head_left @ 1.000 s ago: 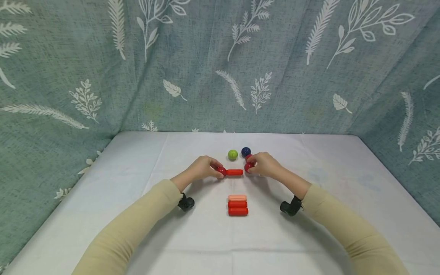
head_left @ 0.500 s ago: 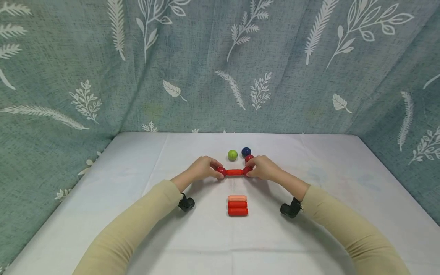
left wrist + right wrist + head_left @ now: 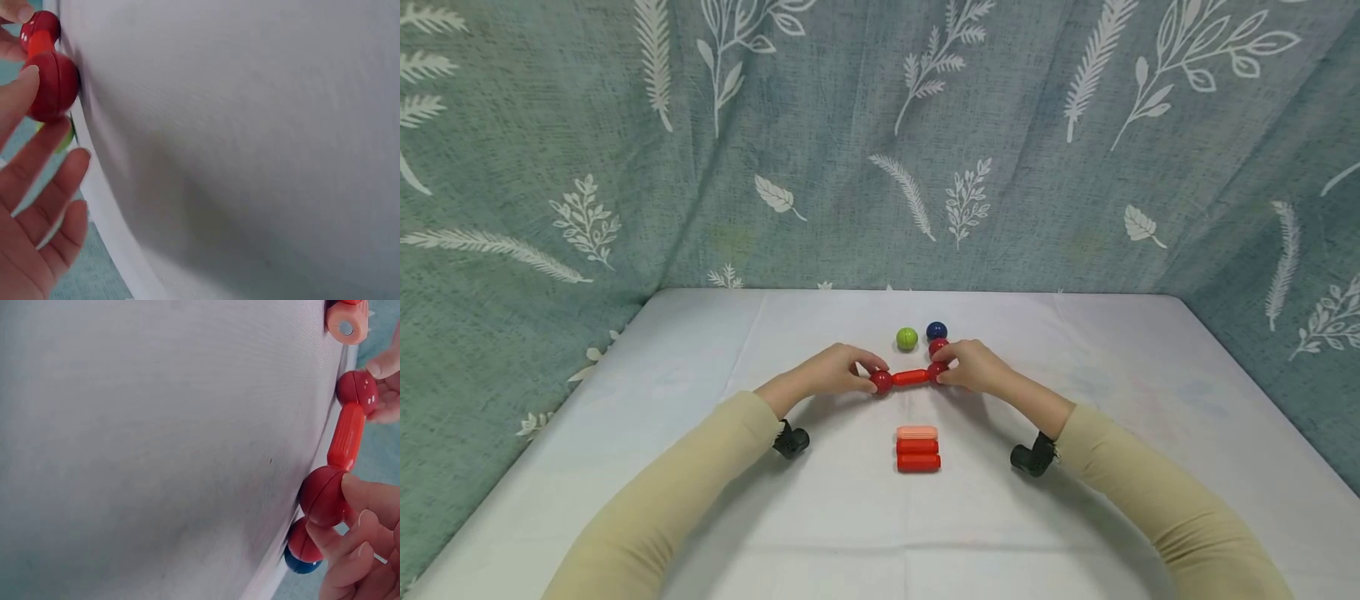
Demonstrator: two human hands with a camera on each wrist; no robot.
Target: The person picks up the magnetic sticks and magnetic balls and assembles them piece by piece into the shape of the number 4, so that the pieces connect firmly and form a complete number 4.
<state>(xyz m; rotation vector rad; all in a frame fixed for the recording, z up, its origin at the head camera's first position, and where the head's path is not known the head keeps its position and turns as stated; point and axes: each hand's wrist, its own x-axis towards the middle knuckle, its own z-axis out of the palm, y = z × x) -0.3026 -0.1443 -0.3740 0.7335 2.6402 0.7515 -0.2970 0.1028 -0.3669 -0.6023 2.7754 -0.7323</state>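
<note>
A red rod (image 3: 911, 377) joins two red balls end to end on the white table. In the head view, my left hand (image 3: 838, 371) holds the left red ball (image 3: 882, 382) lightly between thumb and fingertips; its other fingers spread loosely in the left wrist view. My right hand (image 3: 973, 367) pinches the right red ball (image 3: 321, 495) between thumb and fingers. Behind that ball sits another red ball (image 3: 937, 348), close to the right fingers, with a dark blue ball (image 3: 936, 331) beyond it. A green ball (image 3: 907, 338) lies to the left of the blue one.
Nearer the person, a pale pink rod (image 3: 917, 432) and two red rods (image 3: 918, 462) lie side by side. The white-covered table (image 3: 775, 533) ends at a green leaf-patterned curtain (image 3: 850, 208) at the back and sides.
My right hand has brought its red ball left against the rod's end. My left hand has shifted slightly left and nearer the person, and the joined piece now lies slightly slanted.
</note>
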